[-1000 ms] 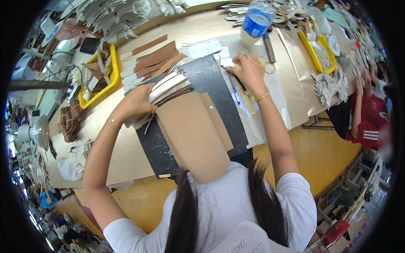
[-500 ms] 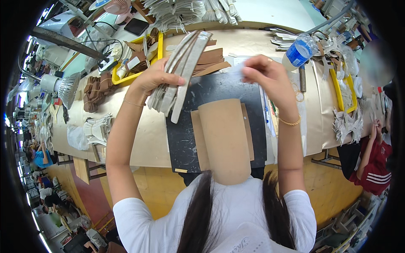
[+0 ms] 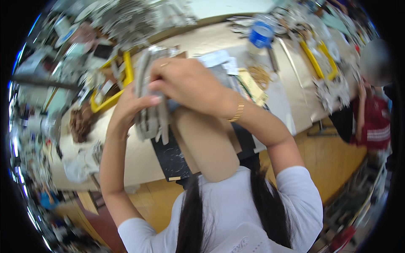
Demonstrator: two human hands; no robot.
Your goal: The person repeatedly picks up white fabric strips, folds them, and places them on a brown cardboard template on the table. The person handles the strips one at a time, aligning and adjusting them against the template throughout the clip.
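My left hand point(image 3: 126, 106) is closed round a bundle of long, flat grey-white strips point(image 3: 147, 120), held above the left part of the worktable. My right hand point(image 3: 192, 84) reaches across to the bundle, its fingers curled together against the strips near my left thumb. Anything small between those right fingers is hidden by blur. Below my hands, a curved tan sheet point(image 3: 206, 145) extends toward my chest, over a scuffed black board point(image 3: 168, 158).
Yellow trays point(image 3: 128, 67) with brown and pale pieces stand left and right. Brown bundles point(image 3: 81, 124) lie at the left. Rubber bands point(image 3: 258, 76) and a blue-labelled plastic bottle point(image 3: 260, 34) are at the right. Stacked strips point(image 3: 122, 21) sit at the back. A person in red point(image 3: 373, 126) sits at far right.
My right hand has swung left from beside the board onto the bundle. The strips now stand more upright in my left hand. The whole view has turned and blurred.
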